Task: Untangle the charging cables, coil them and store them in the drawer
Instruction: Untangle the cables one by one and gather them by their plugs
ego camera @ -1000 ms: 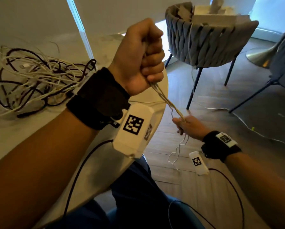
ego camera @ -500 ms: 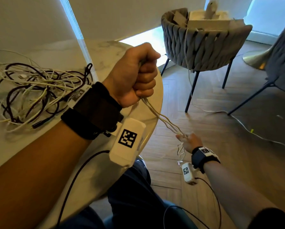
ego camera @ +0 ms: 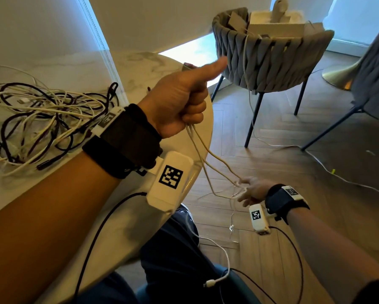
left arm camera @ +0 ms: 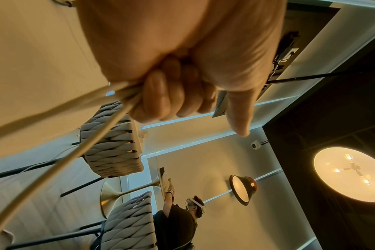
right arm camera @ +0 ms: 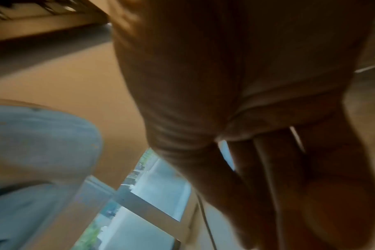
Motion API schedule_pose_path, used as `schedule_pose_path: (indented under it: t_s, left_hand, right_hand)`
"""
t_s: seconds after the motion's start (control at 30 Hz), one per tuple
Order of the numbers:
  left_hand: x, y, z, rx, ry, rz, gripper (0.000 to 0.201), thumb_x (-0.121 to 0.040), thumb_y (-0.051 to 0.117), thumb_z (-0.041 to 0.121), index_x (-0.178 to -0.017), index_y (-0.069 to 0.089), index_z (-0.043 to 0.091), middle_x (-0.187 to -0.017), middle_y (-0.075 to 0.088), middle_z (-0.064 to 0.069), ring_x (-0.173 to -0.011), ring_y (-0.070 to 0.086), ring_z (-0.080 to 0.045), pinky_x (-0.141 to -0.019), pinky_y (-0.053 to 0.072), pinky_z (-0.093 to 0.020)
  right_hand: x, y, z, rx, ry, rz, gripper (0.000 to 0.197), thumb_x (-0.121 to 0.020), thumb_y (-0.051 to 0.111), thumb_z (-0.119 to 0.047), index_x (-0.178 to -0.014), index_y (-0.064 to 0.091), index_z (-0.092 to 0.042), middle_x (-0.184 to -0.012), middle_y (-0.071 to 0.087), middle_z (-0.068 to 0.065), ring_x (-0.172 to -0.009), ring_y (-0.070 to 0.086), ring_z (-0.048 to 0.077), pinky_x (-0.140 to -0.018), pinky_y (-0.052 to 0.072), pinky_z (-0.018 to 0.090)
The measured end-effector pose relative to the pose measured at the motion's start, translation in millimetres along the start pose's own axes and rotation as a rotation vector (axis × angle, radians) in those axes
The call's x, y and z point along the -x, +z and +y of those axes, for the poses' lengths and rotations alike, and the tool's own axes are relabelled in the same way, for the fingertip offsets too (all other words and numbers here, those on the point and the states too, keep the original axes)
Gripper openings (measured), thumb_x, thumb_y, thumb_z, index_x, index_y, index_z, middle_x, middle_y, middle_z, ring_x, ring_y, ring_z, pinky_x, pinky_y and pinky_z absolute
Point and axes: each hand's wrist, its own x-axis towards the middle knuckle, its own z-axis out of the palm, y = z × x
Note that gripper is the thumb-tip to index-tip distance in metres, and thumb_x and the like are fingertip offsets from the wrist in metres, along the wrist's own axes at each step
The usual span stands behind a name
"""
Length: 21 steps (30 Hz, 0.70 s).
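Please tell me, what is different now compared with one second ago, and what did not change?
The left hand came down from high in the view and stuck its thumb out, keeping its grip on the white cable strands. The right hand, which pinched those strands below, has spread its fingers, so they hang slack across them. The tangled cable pile on the marble table stayed as it was.

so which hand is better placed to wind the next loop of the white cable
Right. The left hand is fisted round the white cable strands above the table edge, anchoring them. The right hand sits lower, fingers spread loosely among the slack.
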Motion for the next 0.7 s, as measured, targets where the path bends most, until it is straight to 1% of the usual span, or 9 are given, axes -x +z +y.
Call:
schedule_pose_path:
  t_s: [0.1,0.17,0.27,0.33,0.4,0.47,0.53,0.6,0.7]
  left_hand:
    - [-5,5,-5,0.005,0.019,0.04,0.047,-0.094,0.057,0.024,-0.056,0.031,0.021,-0.046,0.024,0.007,-0.041,0.017,-0.009,-0.04,0.019,-0.022]
    - [-10,11,-9,0.018,0.009,0.087,0.048,-0.096,0.056,0.027,-0.057,0.028,0.021,-0.046,0.022,0.006,-0.042,0.015,-0.01,-0.042,0.017,-0.023]
    - [-17,21,-16,0.025,0.003,0.133,0.052,-0.097,0.055,0.034,-0.055,0.027,0.021,-0.047,0.021,0.004,-0.042,0.016,-0.011,-0.042,0.016,-0.025]
    - [-20,26,-18,0.019,0.013,0.137,0.053,-0.097,0.053,0.037,-0.052,0.029,0.021,-0.046,0.023,0.005,-0.041,0.018,-0.011,-0.041,0.019,-0.024]
    - [-22,30,-18,0.023,0.029,0.121,0.055,-0.098,0.051,0.038,-0.049,0.03,0.022,-0.045,0.025,0.005,-0.04,0.02,-0.01,-0.04,0.022,-0.023]
    - [-23,32,-13,0.054,0.041,0.09,0.056,-0.099,0.048,0.038,-0.049,0.03,0.021,-0.043,0.025,0.006,-0.038,0.021,-0.009,-0.039,0.024,-0.022]
    - [-23,31,-6,0.097,0.054,0.058,0.055,-0.101,0.044,0.038,-0.052,0.027,0.019,-0.044,0.023,0.006,-0.038,0.019,-0.009,-0.039,0.022,-0.023]
    - [-23,28,1,0.142,0.062,0.028,0.053,-0.101,0.042,0.04,-0.056,0.022,0.019,-0.044,0.02,0.005,-0.039,0.016,-0.01,-0.04,0.019,-0.024]
    - [-23,22,1,0.16,0.045,-0.019,0.056,-0.101,0.041,0.043,-0.053,0.021,0.021,-0.044,0.018,0.006,-0.04,0.013,-0.011,-0.041,0.017,-0.026]
  right_hand:
    - [24,-12,-25,0.099,-0.103,-0.022,0.05,-0.09,0.059,0.0,-0.129,0.049,-0.03,-0.096,0.072,0.011,-0.068,0.067,0.017,-0.056,0.052,0.025]
    - [49,-16,-45,0.102,-0.288,0.034,0.047,-0.093,0.056,-0.006,-0.133,0.049,-0.028,-0.102,0.07,0.007,-0.07,0.064,0.015,-0.064,0.052,0.027]
    - [97,-8,-80,-0.173,-0.606,-0.091,0.048,-0.088,0.062,-0.012,-0.133,0.052,-0.029,-0.119,0.063,0.007,-0.074,0.06,0.016,-0.065,0.05,0.025]
    - [126,1,-101,-0.141,-0.732,-0.149,0.048,-0.082,0.069,-0.025,-0.128,0.055,-0.032,-0.115,0.065,0.002,-0.072,0.057,0.014,-0.062,0.047,0.021]
    - [139,11,-116,0.066,-0.786,-0.117,0.034,-0.082,0.068,-0.041,-0.113,0.062,-0.03,-0.097,0.069,-0.004,-0.065,0.054,0.008,-0.06,0.046,0.018]
    - [134,19,-120,0.244,-0.74,-0.1,0.029,-0.085,0.059,-0.042,-0.101,0.068,-0.02,-0.079,0.067,-0.009,-0.057,0.05,0.003,-0.058,0.045,0.017]
    - [111,26,-111,0.388,-0.538,-0.17,0.025,-0.096,0.051,-0.032,-0.092,0.066,-0.012,-0.065,0.063,-0.013,-0.052,0.047,0.0,-0.056,0.042,0.017]
    - [76,28,-88,0.518,-0.317,-0.178,0.027,-0.1,0.047,-0.032,-0.084,0.06,-0.015,-0.068,0.06,-0.009,-0.052,0.044,0.005,-0.054,0.037,0.019]
    - [16,7,-53,0.315,-0.175,0.129,0.024,-0.098,0.05,-0.027,-0.079,0.058,-0.016,-0.076,0.054,0.004,-0.058,0.044,0.013,-0.05,0.037,0.024]
